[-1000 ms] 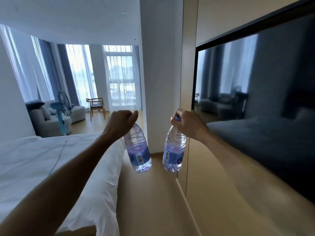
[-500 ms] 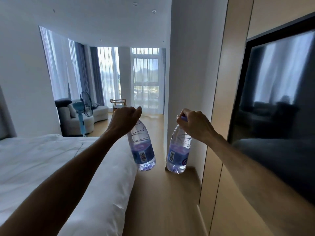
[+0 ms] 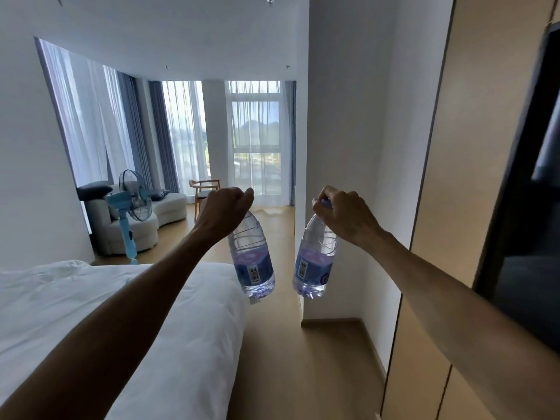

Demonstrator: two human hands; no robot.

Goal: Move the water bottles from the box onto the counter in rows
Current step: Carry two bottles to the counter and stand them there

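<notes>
On my far left the white bed (image 3: 91, 313) runs along under my outstretched left arm. Beyond its foot stands a blue fan (image 3: 130, 207) in front of a pale sofa (image 3: 169, 204), with a wooden chair (image 3: 201, 189) by the curtained windows.

My left hand (image 3: 224, 210) is curled round the top of the left bottle (image 3: 251, 256), so its cap is hidden inside my fist. The bottle hangs in the air, tilted, its base swinging toward the right, over the edge of the bed and the wooden floor (image 3: 288, 359). It is clear plastic with a blue label and a barcode, and it looks filled with water, with a clear stretch in the ribbed upper part.

Just beside it, not touching, the right bottle (image 3: 315, 262) hangs from my right hand (image 3: 345, 216), whose fingers pinch its purple cap. It tilts the other way, base toward the left, and carries the same label and water.

To the right are a white wall, beige panels and a dark screen (image 3: 527, 237).
</notes>
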